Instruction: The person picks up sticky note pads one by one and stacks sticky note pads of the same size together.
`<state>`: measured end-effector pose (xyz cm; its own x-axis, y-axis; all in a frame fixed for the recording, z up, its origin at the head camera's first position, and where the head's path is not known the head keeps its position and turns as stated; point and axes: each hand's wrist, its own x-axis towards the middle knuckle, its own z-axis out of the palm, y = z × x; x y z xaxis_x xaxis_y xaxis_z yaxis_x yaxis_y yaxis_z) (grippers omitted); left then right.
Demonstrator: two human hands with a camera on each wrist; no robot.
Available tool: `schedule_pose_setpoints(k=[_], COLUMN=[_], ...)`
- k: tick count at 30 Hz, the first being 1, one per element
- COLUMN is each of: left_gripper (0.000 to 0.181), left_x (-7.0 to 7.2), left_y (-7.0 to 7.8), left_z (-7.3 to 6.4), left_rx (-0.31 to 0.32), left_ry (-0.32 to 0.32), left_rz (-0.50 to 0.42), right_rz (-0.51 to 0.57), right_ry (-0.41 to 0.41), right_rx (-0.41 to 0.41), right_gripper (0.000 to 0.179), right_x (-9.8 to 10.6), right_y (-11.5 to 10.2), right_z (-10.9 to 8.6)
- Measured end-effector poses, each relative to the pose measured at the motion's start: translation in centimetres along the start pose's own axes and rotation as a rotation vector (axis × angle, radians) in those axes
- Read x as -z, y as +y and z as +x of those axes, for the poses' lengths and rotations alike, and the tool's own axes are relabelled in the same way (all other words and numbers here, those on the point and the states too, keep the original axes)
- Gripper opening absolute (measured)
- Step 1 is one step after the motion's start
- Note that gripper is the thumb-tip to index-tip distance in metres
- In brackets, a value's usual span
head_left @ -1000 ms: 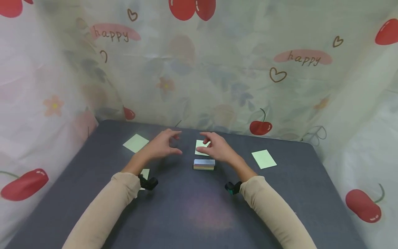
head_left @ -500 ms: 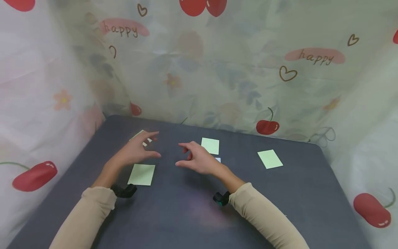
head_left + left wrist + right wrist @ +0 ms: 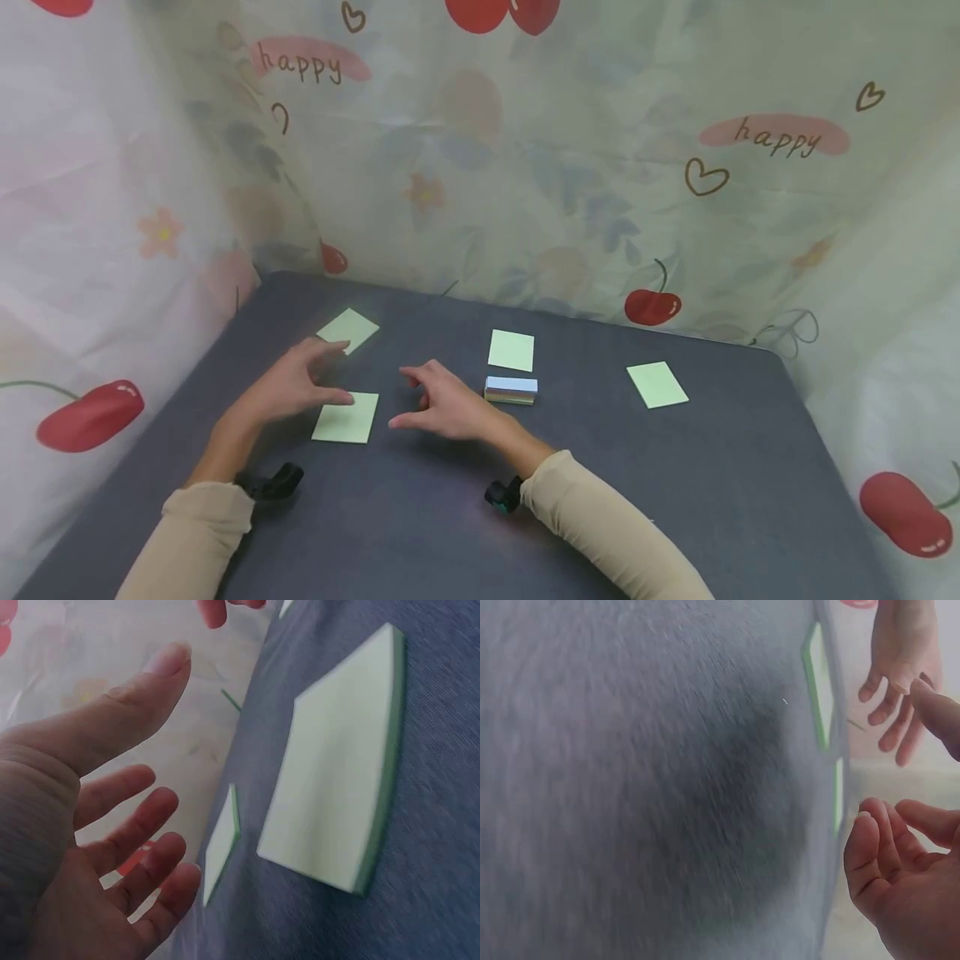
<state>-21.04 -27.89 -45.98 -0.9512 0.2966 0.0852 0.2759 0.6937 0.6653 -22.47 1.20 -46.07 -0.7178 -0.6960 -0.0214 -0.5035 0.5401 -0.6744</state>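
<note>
My left hand [image 3: 288, 383] hovers at the left of the table, thumb and fingers apart with nothing between them. Its thumb overlaps the top edge of the near-left pale green square pad [image 3: 346, 418], which looks like sticky notes; the left wrist view shows that pad [image 3: 337, 765] as thick, green-edged and slightly bowed, apart from the hand. Another pale green pad [image 3: 349, 330] lies just beyond my left fingertips. To the right of the near pad hovers my right hand [image 3: 446, 404], fingers loosely bent and holding nothing. Behind its wrist lies a multicoloured stack [image 3: 511, 390] with a whitish top.
Two more pale green pads lie farther off, one at the back middle [image 3: 512, 350] and one at the right [image 3: 657, 385]. The dark table [image 3: 712, 483] ends at a printed curtain [image 3: 480, 183] behind and at both sides.
Both hands have moved left and nearer, from around the stack to either side of the near-left pad. That pad and the stack show more fully now. The head view has shifted left.
</note>
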Motion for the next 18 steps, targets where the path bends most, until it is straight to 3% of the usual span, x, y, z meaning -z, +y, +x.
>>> schedule_pose_setpoints(k=[5,10,18], left_gripper=[0.093,0.095,0.096], left_x=[-0.3,-0.6,-1.0], left_y=[-1.0,-1.3,-2.1], left_z=[-0.9,-1.8,-2.5], left_rx=[0.003,0.061,0.088], left_ry=[-0.032,-0.044,-0.075], left_rz=[0.042,0.079,0.085], right_rz=[-0.024,-0.043,-0.1], right_ry=[-0.022,-0.036,-0.07], right_rx=[0.011,0.009,-0.054], right_gripper=[0.085,0.089,0.095], right_x=[-1.4,-2.3,-3.3], right_y=[-0.5,-0.9,-1.7], right_z=[0.8,1.7,2.8])
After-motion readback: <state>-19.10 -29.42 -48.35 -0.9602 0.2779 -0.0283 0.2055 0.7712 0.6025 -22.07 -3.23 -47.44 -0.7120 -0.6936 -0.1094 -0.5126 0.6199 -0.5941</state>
